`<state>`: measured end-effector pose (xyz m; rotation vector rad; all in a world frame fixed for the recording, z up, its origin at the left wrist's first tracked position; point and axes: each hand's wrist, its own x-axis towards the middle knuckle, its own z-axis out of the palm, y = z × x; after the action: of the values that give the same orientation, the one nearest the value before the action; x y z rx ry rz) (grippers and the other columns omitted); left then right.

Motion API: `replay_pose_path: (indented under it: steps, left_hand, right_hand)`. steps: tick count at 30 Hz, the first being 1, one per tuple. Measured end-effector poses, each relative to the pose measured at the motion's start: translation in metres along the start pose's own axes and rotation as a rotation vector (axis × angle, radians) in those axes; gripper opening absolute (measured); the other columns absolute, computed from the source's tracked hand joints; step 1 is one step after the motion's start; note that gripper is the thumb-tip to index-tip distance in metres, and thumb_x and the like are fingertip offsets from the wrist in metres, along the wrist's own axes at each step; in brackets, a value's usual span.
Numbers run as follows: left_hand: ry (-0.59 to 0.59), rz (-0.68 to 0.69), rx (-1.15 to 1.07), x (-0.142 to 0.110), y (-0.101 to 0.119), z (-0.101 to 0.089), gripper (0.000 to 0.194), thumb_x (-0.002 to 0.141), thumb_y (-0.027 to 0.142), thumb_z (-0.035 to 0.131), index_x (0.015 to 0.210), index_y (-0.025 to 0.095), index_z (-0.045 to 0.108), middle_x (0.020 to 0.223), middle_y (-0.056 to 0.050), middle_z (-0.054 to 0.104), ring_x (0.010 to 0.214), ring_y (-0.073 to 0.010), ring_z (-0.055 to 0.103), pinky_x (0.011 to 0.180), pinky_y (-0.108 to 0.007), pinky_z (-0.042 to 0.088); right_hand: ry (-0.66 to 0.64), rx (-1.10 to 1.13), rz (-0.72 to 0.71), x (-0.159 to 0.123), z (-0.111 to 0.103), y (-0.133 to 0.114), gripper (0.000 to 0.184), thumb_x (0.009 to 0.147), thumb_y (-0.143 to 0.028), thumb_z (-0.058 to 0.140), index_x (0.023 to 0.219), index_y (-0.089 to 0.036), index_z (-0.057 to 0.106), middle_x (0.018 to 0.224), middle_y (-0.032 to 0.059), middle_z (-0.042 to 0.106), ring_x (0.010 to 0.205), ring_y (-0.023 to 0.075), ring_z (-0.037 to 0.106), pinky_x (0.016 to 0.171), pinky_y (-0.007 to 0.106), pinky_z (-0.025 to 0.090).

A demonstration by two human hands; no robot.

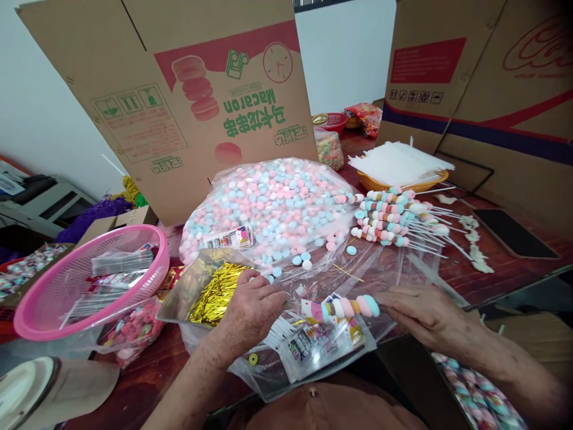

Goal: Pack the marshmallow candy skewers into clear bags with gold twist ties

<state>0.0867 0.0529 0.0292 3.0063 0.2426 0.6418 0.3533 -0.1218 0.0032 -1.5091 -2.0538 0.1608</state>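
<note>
Cardboard boxes, two of them, stand largest: one [192, 173] behind the work area at left, its printing upside down, the other [430, 128] at right. Between and in front of them lies one big clear bag [268, 197] of pink, blue and white candies, with one bundle of packets [230, 237] on it. One pink basket [163, 257] at left holds more packets, too overlapped to count. Next come two bare hands. The left hand [253, 304] lies over the right edge of one metal tray [172, 307] of gold ties [215, 292], fingers bent and close together; whether they pinch anything cannot be told. The right hand [425, 313] has its fingers nearly straight and pressed together, tips at the blue end of one candy skewer [344, 307]; its grip is unclear. That skewer lies above a pile of clear packets [313, 349], between the hands. Beyond, one yellow basket [430, 179] bears many white sticks [398, 162], and a heap of skewers [389, 218], overlapping, sits just in front. One phone [514, 233] lies at far right. Smallest are one lone blue candy [351, 251] beside the bag, one yellow-green ring [253, 359] and one loose gold tie [349, 273].
</note>
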Motion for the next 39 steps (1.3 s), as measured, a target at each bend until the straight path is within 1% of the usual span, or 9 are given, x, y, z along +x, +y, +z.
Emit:
replay_pose_path:
  steps: [2,6,10,15,21,25,31,34,39]
  left_hand:
    - [0.014,0.006,-0.007,0.002,0.0,-0.002,0.018,0.085,0.015,0.042,0.084,0.019,0.06,0.073,-0.003,0.069,0.066,-0.0152,0.056,0.079,-0.039,0.035]
    - [0.025,0.017,-0.012,0.003,-0.001,-0.003,0.018,0.084,0.013,0.041,0.086,0.019,0.058,0.071,-0.001,0.068,0.063,-0.0149,0.056,0.077,-0.038,0.035]
    - [0.067,0.042,-0.053,-0.001,-0.002,0.003,0.019,0.084,0.013,0.039,0.089,0.02,0.057,0.075,-0.002,0.068,0.063,-0.0154,0.055,0.08,-0.04,0.035]
    - [0.125,0.015,-0.012,-0.004,-0.002,0.005,0.02,0.085,0.014,0.038,0.087,0.02,0.057,0.073,-0.002,0.067,0.063,-0.015,0.056,0.08,-0.04,0.036]
    - [0.087,0.026,-0.007,-0.001,0.0,-0.003,0.021,0.087,0.016,0.038,0.082,0.019,0.058,0.066,-0.001,0.065,0.061,-0.0144,0.056,0.079,-0.039,0.038]
    - [0.047,0.022,-0.011,-0.002,-0.006,-0.01,0.016,0.087,0.019,0.042,0.084,0.017,0.058,0.069,-0.003,0.066,0.065,-0.0146,0.059,0.08,-0.037,0.039]
    - [-0.029,-0.045,-0.118,-0.013,-0.01,-0.015,0.017,0.089,0.019,0.041,0.085,0.017,0.058,0.073,-0.003,0.065,0.073,-0.0157,0.059,0.081,-0.036,0.04]
    - [-0.023,-0.107,-0.183,-0.02,-0.012,-0.015,0.014,0.088,0.02,0.045,0.086,0.017,0.058,0.073,-0.003,0.064,0.074,-0.0157,0.058,0.078,-0.034,0.041]
    - [0.048,-0.161,-0.263,-0.031,-0.011,-0.01,0.011,0.087,0.018,0.047,0.086,0.016,0.058,0.072,-0.002,0.062,0.072,-0.0144,0.056,0.076,-0.032,0.043]
  right_hand:
    - [-0.001,0.057,0.032,-0.001,0.0,-0.002,0.025,0.09,-0.016,0.04,0.095,-0.02,0.064,0.078,0.0038,0.067,0.07,0.0134,0.061,0.062,0.022,0.044]
    - [-0.114,0.129,0.044,-0.001,0.002,-0.009,0.025,0.092,-0.022,0.039,0.089,-0.02,0.064,0.067,0.0017,0.063,0.062,0.0118,0.057,0.057,0.021,0.041]
    - [-0.078,0.083,0.123,-0.001,0.008,-0.015,0.031,0.093,-0.022,0.033,0.082,-0.018,0.061,0.065,0.0022,0.059,0.059,0.0116,0.054,0.054,0.021,0.038]
    - [-0.14,0.111,0.126,-0.005,0.014,-0.023,0.028,0.093,-0.023,0.035,0.08,-0.018,0.06,0.064,0.0008,0.057,0.058,0.0109,0.052,0.053,0.021,0.036]
    - [-0.034,0.163,0.168,-0.007,0.021,-0.031,0.028,0.093,-0.025,0.036,0.083,-0.019,0.062,0.065,0.0014,0.059,0.058,0.0108,0.054,0.055,0.019,0.041]
    - [0.096,0.206,0.18,-0.009,0.028,-0.032,0.023,0.091,-0.022,0.04,0.089,-0.018,0.063,0.067,0.0028,0.061,0.06,0.0119,0.056,0.055,0.02,0.044]
    - [0.142,0.226,0.192,-0.01,0.031,-0.029,0.02,0.087,-0.019,0.046,0.093,-0.02,0.065,0.074,0.0039,0.067,0.068,0.0133,0.063,0.061,0.02,0.05]
    - [0.212,0.237,0.214,-0.01,0.028,-0.028,0.019,0.085,-0.018,0.048,0.095,-0.02,0.065,0.08,0.0033,0.069,0.07,0.0127,0.065,0.064,0.018,0.05]
    - [0.363,0.236,0.337,-0.009,0.026,-0.025,0.015,0.083,-0.021,0.053,0.091,-0.02,0.066,0.074,0.0008,0.069,0.062,0.0123,0.064,0.058,0.017,0.051]
